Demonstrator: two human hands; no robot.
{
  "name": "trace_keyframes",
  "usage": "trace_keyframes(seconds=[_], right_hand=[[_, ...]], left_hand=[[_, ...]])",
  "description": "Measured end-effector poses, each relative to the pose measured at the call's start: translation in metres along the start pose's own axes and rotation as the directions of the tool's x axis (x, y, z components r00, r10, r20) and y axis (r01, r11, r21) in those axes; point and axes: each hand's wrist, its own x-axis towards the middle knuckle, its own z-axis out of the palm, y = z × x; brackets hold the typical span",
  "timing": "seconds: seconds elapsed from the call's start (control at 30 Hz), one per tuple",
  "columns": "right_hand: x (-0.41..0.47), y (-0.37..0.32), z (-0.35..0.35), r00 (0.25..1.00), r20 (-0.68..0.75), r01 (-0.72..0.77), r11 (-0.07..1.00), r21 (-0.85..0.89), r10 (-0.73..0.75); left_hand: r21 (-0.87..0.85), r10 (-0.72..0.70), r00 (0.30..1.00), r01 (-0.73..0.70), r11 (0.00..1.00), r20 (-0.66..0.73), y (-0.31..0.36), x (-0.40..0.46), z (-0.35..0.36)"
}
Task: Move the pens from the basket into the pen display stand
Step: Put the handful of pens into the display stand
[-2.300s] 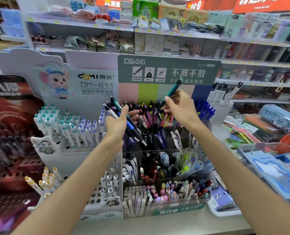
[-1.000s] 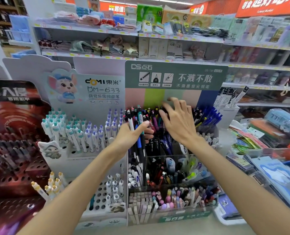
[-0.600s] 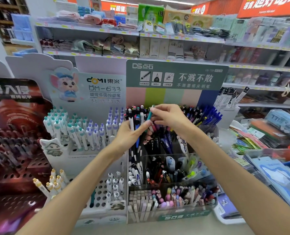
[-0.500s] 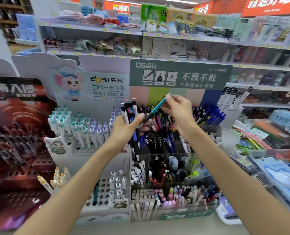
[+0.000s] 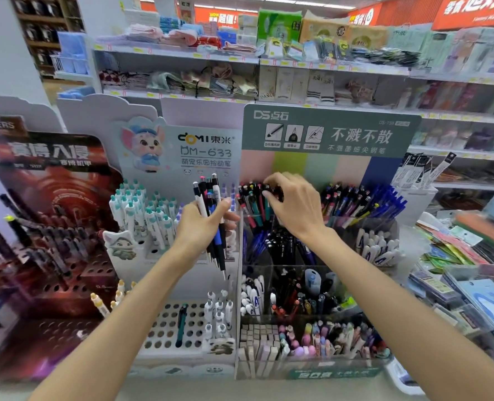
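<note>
Store shelves (image 5: 182, 53) stacked with folded cloths, socks and packets fill the background, and in front of them several pen racks stand side by side on a pale surface (image 5: 182, 389). At the centre right is the pen display stand (image 5: 329, 131), with a grey-green header board, pastel stripes below it and clear compartments stepping down toward the camera. Its top row is packed with upright pens, dark-capped on the left and blue (image 5: 384, 201) on the right; lower compartments hold more pens and pastel markers. Just to its left a white rack (image 5: 182, 151) with a cartoon mouse carries rows of white pens with teal caps (image 5: 141, 209), and its lower tier is mostly bare holes with one teal pen (image 5: 181, 324) standing in it. A dark red rack (image 5: 52, 180) stands at the far left.

The left hand (image 5: 202, 227) grips a bundle of pens (image 5: 211, 209), white, black and blue, held nearly upright with tips pointing down, in front of the seam between the white rack and the stand. The right hand (image 5: 293, 206) reaches over the stand's top row, fingers curled down onto the caps of the dark pens (image 5: 254, 198) at its left end; whether it pinches one of them I cannot tell. Packets of stationery (image 5: 456, 250) lie to the right.
</note>
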Motion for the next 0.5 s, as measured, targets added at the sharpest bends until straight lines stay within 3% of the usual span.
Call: trace_keyframes(seconds=[0.13, 0.23, 0.27, 0.33, 0.4, 0.5], right_hand=[[0.009, 0.002, -0.005, 0.992, 0.124, 0.001, 0.997, -0.080, 0.009], [0.014, -0.009, -0.015, 0.986, 0.138, -0.111, 0.988, 0.106, 0.096], [0.013, -0.016, -0.022, 0.974, 0.161, -0.198, 0.950, 0.242, 0.162], [0.010, -0.026, -0.035, 0.903, 0.361, -0.385, 0.807, 0.447, 0.231], [0.005, -0.029, -0.041, 0.830, 0.515, -0.485, 0.733, 0.478, 0.213], [-0.001, -0.020, -0.050, 0.802, 0.526, -0.580, 0.584, 0.568, 0.284]], left_hand=[[0.017, -0.004, 0.998, 0.003, 1.000, 0.056, 0.003, -0.002, 0.000], [0.010, -0.002, 0.993, 0.001, 1.000, 0.122, 0.002, -0.006, 0.004], [0.011, -0.006, 0.989, 0.004, 1.000, 0.149, 0.002, -0.007, 0.007], [0.007, -0.013, 0.980, 0.012, 1.000, 0.201, 0.001, -0.007, 0.013], [0.005, -0.021, 0.969, 0.021, 1.000, 0.246, 0.001, -0.007, 0.020], [-0.051, -0.023, 0.955, 0.040, 0.998, 0.294, 0.003, -0.007, 0.034]])
